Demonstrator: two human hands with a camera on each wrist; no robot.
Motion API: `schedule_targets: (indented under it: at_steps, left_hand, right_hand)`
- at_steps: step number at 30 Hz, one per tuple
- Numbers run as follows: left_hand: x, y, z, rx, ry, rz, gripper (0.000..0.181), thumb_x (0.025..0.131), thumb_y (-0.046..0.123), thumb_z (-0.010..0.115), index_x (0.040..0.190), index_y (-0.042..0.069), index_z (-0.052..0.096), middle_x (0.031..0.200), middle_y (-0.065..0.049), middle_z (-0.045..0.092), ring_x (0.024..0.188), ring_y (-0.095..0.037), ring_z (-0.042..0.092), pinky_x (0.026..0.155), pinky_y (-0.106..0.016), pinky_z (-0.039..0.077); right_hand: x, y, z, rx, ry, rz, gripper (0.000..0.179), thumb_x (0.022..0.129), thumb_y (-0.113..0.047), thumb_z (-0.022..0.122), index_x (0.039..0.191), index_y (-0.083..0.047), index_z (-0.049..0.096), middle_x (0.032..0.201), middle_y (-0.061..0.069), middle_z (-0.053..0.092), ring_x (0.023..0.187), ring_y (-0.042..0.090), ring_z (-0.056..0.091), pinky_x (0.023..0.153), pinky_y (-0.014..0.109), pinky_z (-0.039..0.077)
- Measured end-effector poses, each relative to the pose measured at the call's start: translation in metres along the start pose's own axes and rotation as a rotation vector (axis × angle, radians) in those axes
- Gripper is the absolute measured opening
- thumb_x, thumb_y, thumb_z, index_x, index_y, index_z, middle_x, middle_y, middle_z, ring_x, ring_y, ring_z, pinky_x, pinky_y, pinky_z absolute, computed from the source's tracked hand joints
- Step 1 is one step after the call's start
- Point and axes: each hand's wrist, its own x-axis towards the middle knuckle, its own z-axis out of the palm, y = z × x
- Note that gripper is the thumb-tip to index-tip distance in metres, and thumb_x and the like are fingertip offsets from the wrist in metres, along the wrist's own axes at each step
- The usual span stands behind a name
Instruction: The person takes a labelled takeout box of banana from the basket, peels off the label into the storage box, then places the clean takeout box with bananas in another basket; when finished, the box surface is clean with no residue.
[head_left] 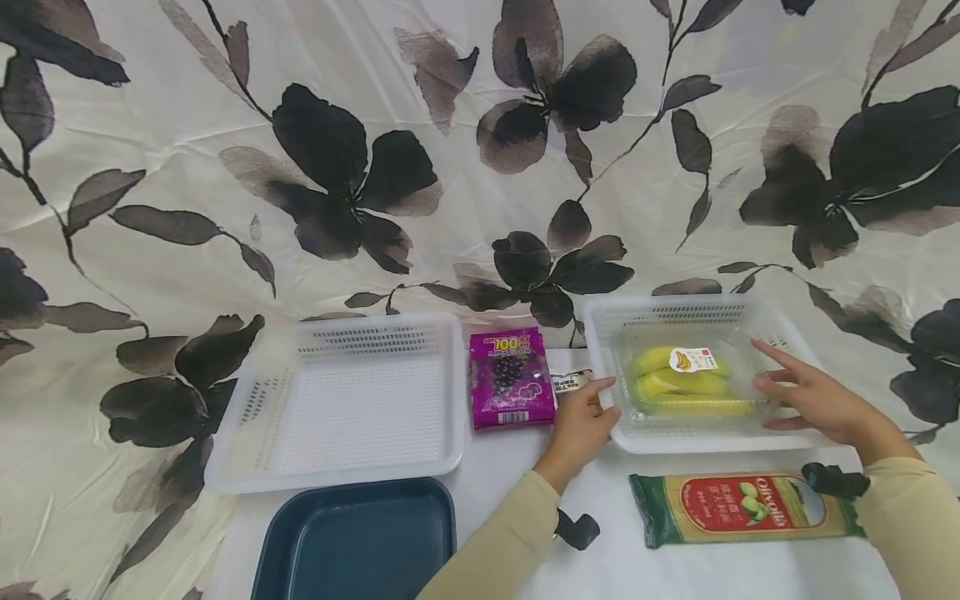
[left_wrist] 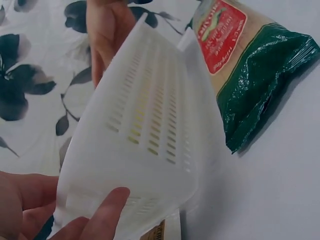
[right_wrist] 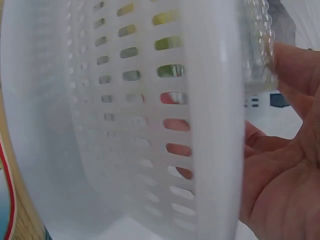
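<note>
Head view: pasta pack [head_left: 742, 507] before the basket [head_left: 690, 443], purple packet [head_left: 510, 375] leftward.
Banana box [head_left: 682, 385] lies long axis sideways; left hand [head_left: 583, 421] pinches basket rim, right hand [head_left: 825, 402] has fingers apart.

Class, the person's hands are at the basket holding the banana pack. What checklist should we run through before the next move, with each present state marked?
1. Banana pack inside the right basket: ok, it sits within the rim.
2. Left hand on the right basket: ok, it pinches the left side, thumb on the outer wall.
3. Right hand firmly gripping the pack: not ok, its fingers are spread at the pack's right end.
4. Label facing up: ok.
5. Pack fully closed: cannot tell, its clear edges are too faint.
6. Olivoila packet outside the right basket: ok, it lies on the near side.
</note>
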Motion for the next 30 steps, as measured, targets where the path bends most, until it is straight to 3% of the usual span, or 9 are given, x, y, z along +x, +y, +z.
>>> schedule_targets:
  at_steps: [9, 14, 18, 21, 26, 30]
  left_hand:
    - [0.001, -0.002, 0.004, -0.043, 0.006, -0.052, 0.049, 0.095, 0.006, 0.068, 0.142, 0.020, 0.060, 0.117, -0.018, 0.073, 0.094, -0.020, 0.074, 0.073, -0.031, 0.063]
    - [0.003, -0.001, 0.005, -0.095, 0.004, -0.067, 0.050, 0.095, 0.005, 0.068, 0.141, 0.021, 0.060, 0.121, -0.016, 0.071, 0.098, -0.022, 0.073, 0.077, -0.034, 0.063]
    - [0.003, -0.003, 0.005, -0.134, -0.003, -0.080, 0.056, 0.094, 0.005, 0.069, 0.146, 0.021, 0.056, 0.129, -0.018, 0.066, 0.101, -0.022, 0.072, 0.077, -0.034, 0.063]
    - [0.003, -0.004, 0.004, -0.133, -0.006, -0.081, 0.061, 0.094, 0.005, 0.070, 0.150, 0.022, 0.052, 0.136, -0.020, 0.063, 0.103, -0.021, 0.071, 0.076, -0.034, 0.063]
    - [0.008, -0.004, -0.002, -0.161, -0.026, -0.083, 0.069, 0.090, 0.001, 0.073, 0.151, 0.023, 0.051, 0.139, -0.017, 0.062, 0.103, -0.022, 0.071, 0.076, -0.036, 0.064]
    - [0.012, -0.002, -0.010, -0.170, -0.054, -0.105, 0.071, 0.087, 0.001, 0.077, 0.149, 0.025, 0.053, 0.137, -0.011, 0.065, 0.103, -0.021, 0.071, 0.077, -0.037, 0.064]
  right_hand:
    - [-0.018, 0.000, -0.003, 0.012, 0.053, -0.027, 0.080, 0.109, -0.036, 0.048, 0.163, -0.027, -0.011, 0.148, 0.045, 0.022, 0.124, 0.047, 0.052, 0.083, 0.043, 0.064]
    - [-0.033, -0.002, -0.001, 0.017, 0.102, -0.047, 0.081, 0.109, -0.037, 0.048, 0.163, -0.030, -0.012, 0.150, 0.045, 0.021, 0.123, 0.047, 0.053, 0.082, 0.040, 0.064]
    - [-0.047, -0.006, 0.000, 0.035, 0.165, -0.061, 0.079, 0.110, -0.035, 0.046, 0.162, -0.035, -0.013, 0.150, 0.045, 0.018, 0.109, 0.028, 0.063, 0.079, 0.040, 0.064]
    - [-0.058, -0.011, 0.004, 0.040, 0.224, -0.089, 0.077, 0.110, -0.031, 0.046, 0.162, -0.037, -0.012, 0.146, 0.045, 0.023, 0.100, 0.008, 0.060, 0.075, 0.042, 0.065]
    - [-0.077, -0.020, 0.011, 0.003, 0.307, -0.108, 0.078, 0.110, -0.030, 0.048, 0.162, -0.039, -0.009, 0.142, 0.044, 0.026, 0.099, 0.006, 0.058, 0.070, 0.045, 0.065]
    - [-0.094, -0.028, 0.019, -0.012, 0.348, -0.092, 0.078, 0.109, -0.028, 0.048, 0.162, -0.039, -0.008, 0.140, 0.045, 0.024, 0.096, 0.025, 0.063, 0.067, 0.045, 0.064]
